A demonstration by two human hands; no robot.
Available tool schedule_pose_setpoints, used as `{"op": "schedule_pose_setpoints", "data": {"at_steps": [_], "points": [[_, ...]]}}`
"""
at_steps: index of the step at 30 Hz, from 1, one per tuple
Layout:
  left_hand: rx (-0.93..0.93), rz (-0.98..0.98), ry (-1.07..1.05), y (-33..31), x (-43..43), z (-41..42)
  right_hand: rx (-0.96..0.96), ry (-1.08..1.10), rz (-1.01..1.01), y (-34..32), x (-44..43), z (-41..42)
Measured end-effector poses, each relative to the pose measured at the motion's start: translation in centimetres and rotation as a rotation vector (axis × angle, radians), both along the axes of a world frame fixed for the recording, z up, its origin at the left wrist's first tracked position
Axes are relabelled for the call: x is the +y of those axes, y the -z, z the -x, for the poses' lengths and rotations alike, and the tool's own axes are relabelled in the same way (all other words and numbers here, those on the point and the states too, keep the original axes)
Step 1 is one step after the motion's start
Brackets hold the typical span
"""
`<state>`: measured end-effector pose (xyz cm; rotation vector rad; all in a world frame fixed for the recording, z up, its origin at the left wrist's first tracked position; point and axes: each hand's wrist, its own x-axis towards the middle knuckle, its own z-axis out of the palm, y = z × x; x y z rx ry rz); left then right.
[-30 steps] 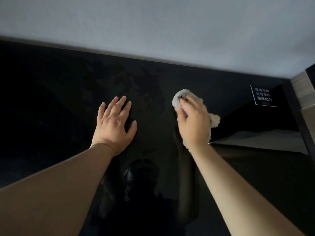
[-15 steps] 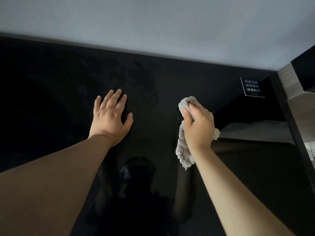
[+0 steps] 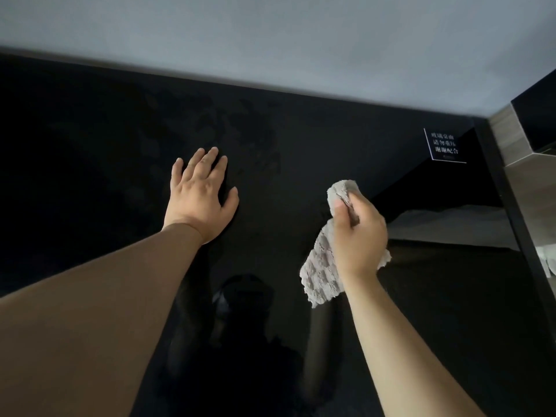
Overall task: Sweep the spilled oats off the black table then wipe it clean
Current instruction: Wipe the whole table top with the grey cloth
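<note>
The glossy black table (image 3: 90, 164) fills most of the view and shows faint smears near its far middle. My left hand (image 3: 198, 195) lies flat on it, fingers straight and together, palm down. My right hand (image 3: 358, 236) grips a grey textured cloth (image 3: 320, 272), lifted off the surface, with one end bunched above my thumb and the rest hanging below my palm. I see no oats on the dark surface.
A pale wall (image 3: 270, 40) runs along the table's far edge. A small black sign with white characters (image 3: 444, 145) stands at the far right corner. A wooden shelf unit (image 3: 523, 152) borders the right edge.
My right hand has drawn back toward me and to the right, lifting the cloth off the table so it now hangs. My left hand stays flat in place.
</note>
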<state>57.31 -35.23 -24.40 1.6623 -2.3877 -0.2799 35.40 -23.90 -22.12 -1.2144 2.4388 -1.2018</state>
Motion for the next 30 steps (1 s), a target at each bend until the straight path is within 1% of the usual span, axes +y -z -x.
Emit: {"op": "schedule_pose_setpoints", "data": {"at_steps": [1, 2, 4, 6, 7, 9, 11, 12, 13, 15, 16, 18, 19, 21, 24, 26, 28, 30], "points": [[0.005, 0.003, 0.002, 0.0, 0.0, 0.0, 0.042, 0.020, -0.038, 0.5, -0.4, -0.6], [0.012, 0.007, 0.004, 0.0, 0.0, 0.0, 0.111, -0.024, -0.058, 0.9, 0.0, -1.6], [0.020, 0.009, 0.006, 0.1, 0.2, 0.0, 0.186, -0.199, -0.069, 0.9, 2.3, -3.9], [0.027, 0.006, 0.004, 0.0, 0.2, -0.1, 0.179, -0.364, -0.048, 0.6, 5.8, -5.5], [0.029, 0.000, 0.007, 0.0, 0.2, -0.1, 0.156, -0.410, -0.043, 0.4, 7.5, -6.1], [0.036, -0.029, 0.025, -0.4, 0.5, -0.2, 0.042, -0.461, -0.055, -0.5, 10.0, -7.0], [0.091, -0.034, 0.044, -1.0, 1.6, -1.1, -0.098, -0.447, -0.038, -1.6, 10.6, -6.5], [0.121, -0.025, 0.046, -1.5, 2.8, -2.0, -0.113, -0.405, -0.012, -2.0, 10.1, -5.5], [0.147, -0.005, 0.050, -2.0, 4.5, -3.0, -0.093, -0.336, 0.006, -2.1, 9.3, -4.1], [0.201, 0.027, 0.072, -2.9, 8.8, -5.0, 0.025, -0.190, -0.018, -1.8, 7.0, -1.2], [0.213, 0.022, 0.093, -3.0, 11.1, -5.8, 0.058, -0.120, -0.067, -1.3, 6.0, -0.4], [0.188, -0.011, 0.120, -2.5, 14.8, -6.8, 0.093, -0.023, -0.155, -0.1, 5.5, -1.4], [0.162, -0.033, 0.117, -2.2, 16.1, -7.2, 0.137, -0.028, -0.163, 0.4, 6.1, -2.8], [0.091, -0.059, 0.100, -1.3, 17.7, -7.8, 0.184, -0.155, -0.137, 0.5, 8.6, -5.6], [0.019, -0.066, 0.091, -0.7, 18.0, -8.1, 0.126, -0.368, -0.115, 0.0, 12.9, -7.1], [0.014, -0.062, 0.081, -0.7, 18.0, -7.9, 0.042, -0.446, -0.096, -1.0, 14.8, -7.1], [0.009, -0.049, 0.079, -0.7, 18.0, -7.9, -0.008, -0.411, -0.046, -1.7, 14.8, -6.1], [0.005, -0.032, 0.076, -0.6, 18.0, -7.8, 0.039, -0.255, 0.006, -1.7, 12.8, -4.2]]}}
